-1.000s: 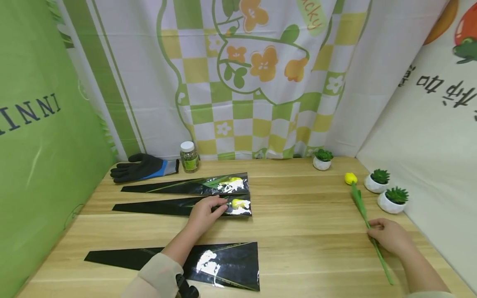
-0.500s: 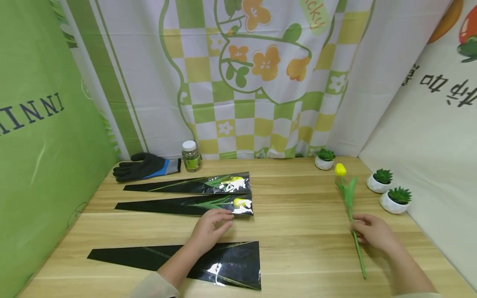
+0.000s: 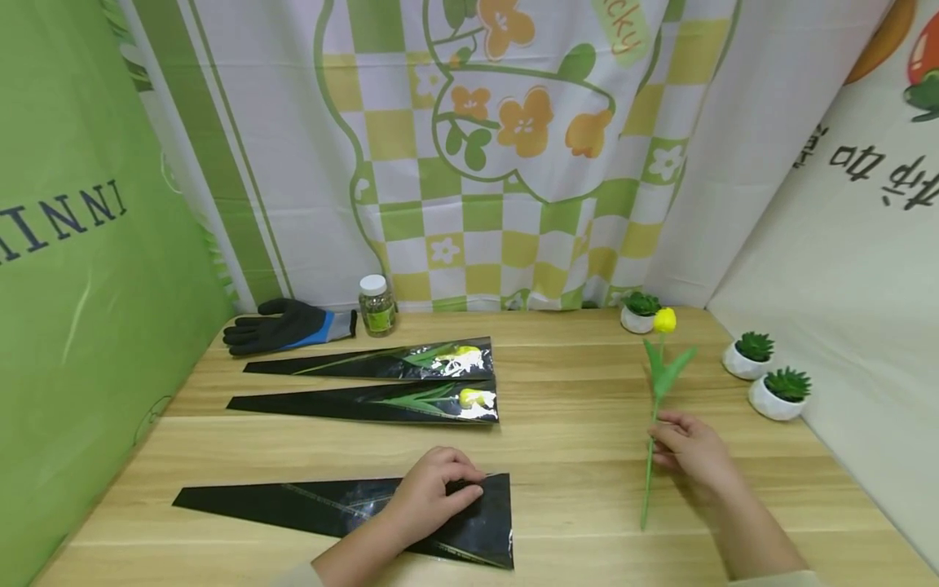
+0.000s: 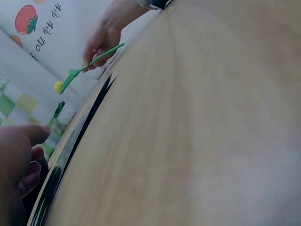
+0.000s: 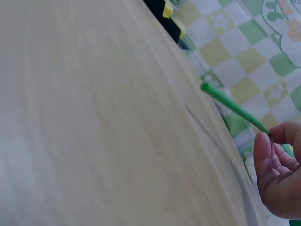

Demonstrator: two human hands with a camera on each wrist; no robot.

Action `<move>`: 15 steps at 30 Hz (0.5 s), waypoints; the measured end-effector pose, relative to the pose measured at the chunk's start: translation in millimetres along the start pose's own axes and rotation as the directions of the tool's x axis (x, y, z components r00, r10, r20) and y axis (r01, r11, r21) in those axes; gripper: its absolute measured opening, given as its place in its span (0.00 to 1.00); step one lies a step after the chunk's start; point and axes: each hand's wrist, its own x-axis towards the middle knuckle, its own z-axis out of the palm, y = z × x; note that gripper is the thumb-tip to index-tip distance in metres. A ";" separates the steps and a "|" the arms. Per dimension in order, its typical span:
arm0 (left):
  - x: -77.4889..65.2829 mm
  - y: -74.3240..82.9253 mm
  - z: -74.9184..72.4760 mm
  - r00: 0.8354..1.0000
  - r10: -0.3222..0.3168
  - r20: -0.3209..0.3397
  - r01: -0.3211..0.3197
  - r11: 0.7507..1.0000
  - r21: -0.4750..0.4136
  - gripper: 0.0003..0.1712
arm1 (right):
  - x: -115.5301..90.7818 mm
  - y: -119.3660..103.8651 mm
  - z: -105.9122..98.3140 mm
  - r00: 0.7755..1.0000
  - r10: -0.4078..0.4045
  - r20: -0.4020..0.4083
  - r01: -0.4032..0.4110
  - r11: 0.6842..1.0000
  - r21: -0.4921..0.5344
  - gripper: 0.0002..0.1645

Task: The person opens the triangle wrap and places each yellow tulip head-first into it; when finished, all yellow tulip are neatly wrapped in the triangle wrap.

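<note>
My right hand (image 3: 693,452) pinches the green stem of a yellow tulip (image 3: 666,377) between thumb and fingers. The flower is uppermost, and the stem's lower end sticks out below the hand. In the right wrist view the stem (image 5: 235,107) runs out from the fingertips above the tabletop. My left hand (image 3: 436,493) lies over the wide end of a black flower sleeve (image 3: 293,505) near the front, its fingers loosely bent and nothing visible between them. Behind it lie two more black sleeves, the nearer one (image 3: 315,406) and the farther one (image 3: 352,362), each with a yellow tulip inside.
A black and blue work glove (image 3: 286,328) and a white-lidded jar (image 3: 377,306) stand at the back left of the wooden table (image 3: 572,456). Three small potted succulents are at the right: one at the back (image 3: 637,319), two (image 3: 747,357) along the side. Curtains enclose the table.
My right hand has carried the tulip leftward, and the stem has turned more upright. My left hand has left the middle sleeve and come forward over the front one.
</note>
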 end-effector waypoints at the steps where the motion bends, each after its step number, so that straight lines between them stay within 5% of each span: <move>1: -1.8 0.9 0.8 1.000 0.007 0.016 -0.007 1.000 0.010 0.08 | -0.1 -0.3 3.4 1.000 0.007 -0.009 -0.006 0.999 0.040 0.19; 8: -8.9 5.1 7.0 0.993 0.059 0.099 -0.073 0.987 0.144 0.11 | -1.7 -2.8 22.0 0.999 -0.005 -0.043 0.010 0.993 0.115 0.18; 15: -5.0 -2.0 12.2 0.994 0.101 0.047 -0.109 0.966 0.233 0.11 | -3.4 -5.1 37.1 0.999 -0.029 -0.034 0.033 0.993 0.113 0.17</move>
